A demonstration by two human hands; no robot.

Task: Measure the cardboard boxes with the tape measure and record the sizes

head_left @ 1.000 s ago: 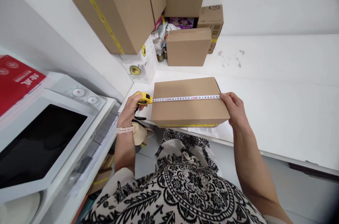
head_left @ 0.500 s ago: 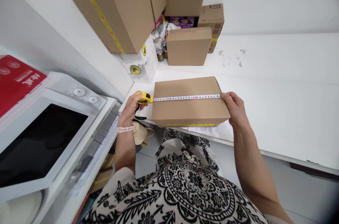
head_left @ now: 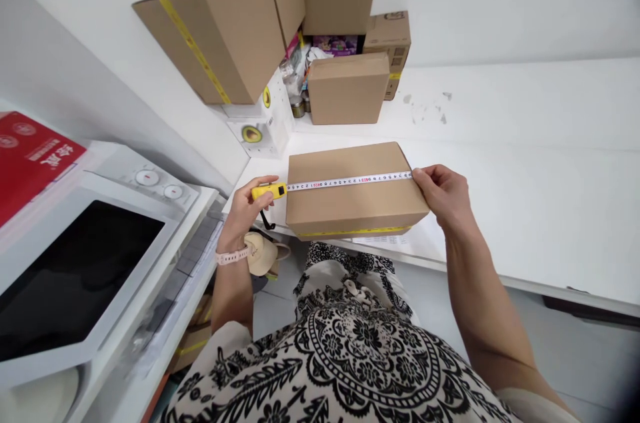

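A flat closed cardboard box [head_left: 350, 200] lies at the near edge of the white table [head_left: 525, 210]. A white tape measure blade [head_left: 350, 181] stretches across its top from left to right. My left hand [head_left: 245, 210] grips the yellow tape measure case [head_left: 269, 191] just off the box's left edge. My right hand [head_left: 440, 195] pinches the end of the blade at the box's right edge. A black strap hangs below the case.
Several cardboard boxes [head_left: 225, 30] are stacked at the back left corner, with one smaller box [head_left: 347, 88] and a white avocado-print carton [head_left: 257, 130] on the table. A white machine with a dark panel [head_left: 75, 270] and a red box [head_left: 30, 156] stand at my left.
The yellow case has tilted flatter in my left hand, and the view has shifted slightly. The tape stays stretched across the box.
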